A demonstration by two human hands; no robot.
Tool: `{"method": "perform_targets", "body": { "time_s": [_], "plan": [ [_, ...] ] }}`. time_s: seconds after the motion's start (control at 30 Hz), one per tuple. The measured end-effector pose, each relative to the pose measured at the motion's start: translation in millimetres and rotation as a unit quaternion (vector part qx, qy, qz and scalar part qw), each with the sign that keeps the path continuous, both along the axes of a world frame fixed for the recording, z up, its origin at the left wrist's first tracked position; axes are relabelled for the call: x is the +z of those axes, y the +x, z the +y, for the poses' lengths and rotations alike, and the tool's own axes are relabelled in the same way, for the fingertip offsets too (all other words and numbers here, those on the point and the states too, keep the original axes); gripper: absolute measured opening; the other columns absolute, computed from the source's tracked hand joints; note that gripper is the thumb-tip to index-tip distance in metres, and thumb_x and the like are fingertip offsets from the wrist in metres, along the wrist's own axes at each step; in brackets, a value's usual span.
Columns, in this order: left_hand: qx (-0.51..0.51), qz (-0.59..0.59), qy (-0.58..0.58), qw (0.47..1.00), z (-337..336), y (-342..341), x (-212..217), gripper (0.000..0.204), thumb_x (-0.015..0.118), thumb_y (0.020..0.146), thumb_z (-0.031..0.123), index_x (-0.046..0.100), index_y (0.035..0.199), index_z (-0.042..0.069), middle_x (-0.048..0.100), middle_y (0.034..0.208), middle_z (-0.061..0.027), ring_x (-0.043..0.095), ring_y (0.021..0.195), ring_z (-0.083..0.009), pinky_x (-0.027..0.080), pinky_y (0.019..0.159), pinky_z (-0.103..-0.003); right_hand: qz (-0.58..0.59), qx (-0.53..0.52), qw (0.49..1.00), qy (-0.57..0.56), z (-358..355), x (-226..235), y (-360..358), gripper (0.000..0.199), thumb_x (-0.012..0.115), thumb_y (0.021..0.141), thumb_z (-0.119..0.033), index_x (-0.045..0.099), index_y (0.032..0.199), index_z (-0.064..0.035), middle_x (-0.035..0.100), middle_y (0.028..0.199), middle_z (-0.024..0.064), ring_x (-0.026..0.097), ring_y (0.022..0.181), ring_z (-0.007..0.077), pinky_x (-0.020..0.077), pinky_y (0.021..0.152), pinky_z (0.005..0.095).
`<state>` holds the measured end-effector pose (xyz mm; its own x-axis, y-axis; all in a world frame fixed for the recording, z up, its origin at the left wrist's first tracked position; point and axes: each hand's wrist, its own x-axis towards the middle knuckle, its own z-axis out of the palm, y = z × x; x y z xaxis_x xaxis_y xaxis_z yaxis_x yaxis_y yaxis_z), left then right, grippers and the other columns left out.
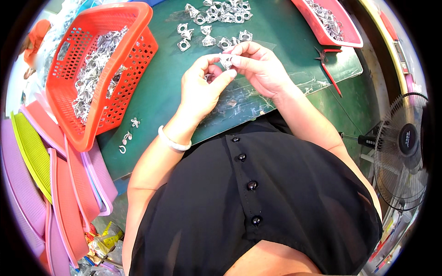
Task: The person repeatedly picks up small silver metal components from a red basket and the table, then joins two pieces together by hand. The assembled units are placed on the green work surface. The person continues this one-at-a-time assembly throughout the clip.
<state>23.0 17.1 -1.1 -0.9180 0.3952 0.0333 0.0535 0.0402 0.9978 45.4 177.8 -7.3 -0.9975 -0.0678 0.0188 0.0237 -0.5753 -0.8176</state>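
My left hand [199, 87] and my right hand [261, 70] meet above the green table [258, 99], near its front edge. Between their fingertips is a small silver metal ornament [225, 61], pinched from both sides and partly covered by the fingers. Another bit of silver shows under my left fingers, too hidden to make out. Just beyond the hands lie several loose silver ornaments [208, 41], open-centred and ring-like. A denser cluster of the same ornaments [225, 13] sits at the far edge of the view.
A red perforated basket [146, 50] full of silver pieces stands at the left, with small metal parts [134, 122] near it. At the right are a pink tray [353, 39] of pieces, red-handled pliers [330, 77] and a fan [407, 139]. Colourful baskets [69, 202] stack at lower left.
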Motion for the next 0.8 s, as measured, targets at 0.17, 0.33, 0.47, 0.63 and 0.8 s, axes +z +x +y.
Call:
{"method": "perform_targets", "body": {
  "time_s": [0.17,0.33,0.47,0.63,0.8],
  "plan": [
    [0.038,0.139,-0.045,0.989,-5,2,3,0.036,0.072,0.071,0.007,0.056,0.103,0.0,0.053,0.066,0.0025,0.048,0.06,-0.0033,0.04,0.053,-0.019,-0.026,0.023,0.999,-0.007,-4,-7,3,0.01,0.061,0.082,-0.002,0.056,0.091,-0.0002,0.059,0.085,0.0054,0.057,0.073,0.0125,0.0482,0.068,0.0247],
    [0.029,0.182,-0.046,0.982,-10,3,4,0.037,0.07,0.071,0.003,0.055,0.104,0.0,0.055,0.07,0.0007,0.05,0.063,-0.0043,0.042,0.055,-0.019,-0.02,0.044,0.999,-0.001,-6,-8,4,0.012,0.059,0.083,-0.003,0.055,0.094,0.0003,0.059,0.085,0.0058,0.057,0.071,0.0126,0.0486,0.067,0.025],
    [0.015,0.183,-0.026,0.983,-13,4,5,0.039,0.067,0.07,0.0,0.055,0.107,0.001,0.056,0.077,-0.0012,0.051,0.067,-0.0055,0.043,0.06,-0.02,-0.04,0.067,0.997,-0.026,-5,-2,7,0.013,0.056,0.086,-0.007,0.055,0.097,0.0,0.06,0.085,0.0064,0.058,0.071,0.0141,0.049,0.066,0.0261],
    [-0.031,0.18,-0.035,0.982,-18,1,2,0.042,0.063,0.074,-0.005,0.053,0.115,0.003,0.051,0.081,0.0014,0.048,0.072,-0.004,0.04,0.064,-0.017,-0.066,0.096,0.992,-0.052,-1,-1,7,0.014,0.054,0.089,-0.013,0.055,0.097,-0.0016,0.06,0.085,0.007,0.059,0.07,0.0154,0.0484,0.062,0.0267],
    [-0.043,0.193,-0.039,0.979,-20,2,1,0.044,0.062,0.074,-0.006,0.054,0.116,0.006,0.05,0.082,0.0028,0.047,0.073,-0.0038,0.04,0.065,-0.017,-0.074,0.128,0.985,-0.085,3,-11,3,0.012,0.055,0.087,-0.012,0.055,0.095,-0.0026,0.06,0.084,0.0067,0.059,0.069,0.015,0.0476,0.06,0.0269]
  ]
}}
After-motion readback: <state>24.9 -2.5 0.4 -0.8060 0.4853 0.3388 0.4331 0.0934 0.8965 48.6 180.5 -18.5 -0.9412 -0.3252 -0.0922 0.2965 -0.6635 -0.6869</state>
